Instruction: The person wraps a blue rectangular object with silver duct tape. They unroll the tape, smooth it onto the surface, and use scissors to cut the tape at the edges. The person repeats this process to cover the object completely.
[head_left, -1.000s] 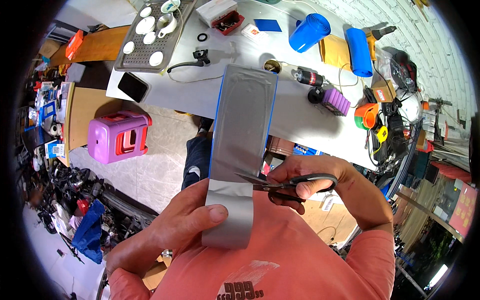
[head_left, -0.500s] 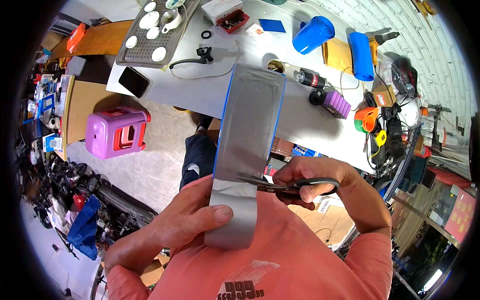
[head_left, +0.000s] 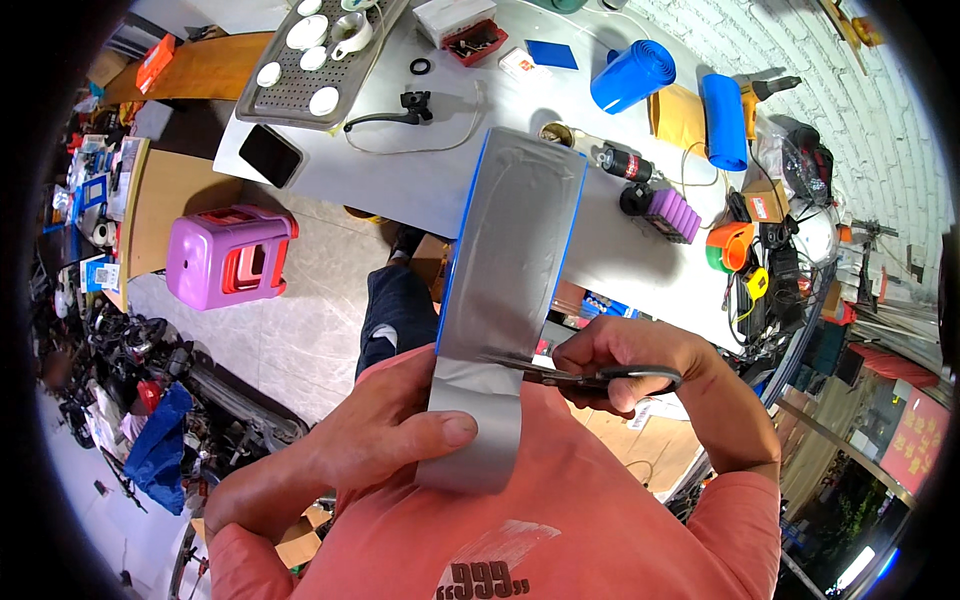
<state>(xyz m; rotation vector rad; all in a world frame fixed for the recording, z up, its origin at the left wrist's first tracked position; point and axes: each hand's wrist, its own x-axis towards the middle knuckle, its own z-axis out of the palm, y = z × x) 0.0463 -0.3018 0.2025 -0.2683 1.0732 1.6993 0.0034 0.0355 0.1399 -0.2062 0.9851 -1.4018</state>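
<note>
A long rectangular block (head_left: 515, 240) with blue edges stands tilted in front of my shirt, its facing side covered in smooth grey material. From its lower end hangs wide silver tape (head_left: 475, 440), creased near the block. My left hand (head_left: 410, 430) grips this tape, thumb flat across the front and fingers hidden behind. My right hand (head_left: 635, 360) holds scissors (head_left: 560, 378) with black handles, fingers in the loops. Their blades point left and lie across the tape just under the block's grey face; the tips look nearly closed.
Beyond the block, a white table (head_left: 400, 185) holds a brake lever (head_left: 405, 110), a phone (head_left: 270, 156), a dark bottle (head_left: 625, 163), blue rolls (head_left: 632, 77) and a tea tray (head_left: 290, 97). A purple stool (head_left: 215, 260) stands on the floor at left.
The scissor handles have come closer together, and the blades have closed somewhat across the tape. The block has shifted slightly right in view. My left hand keeps its grip.
</note>
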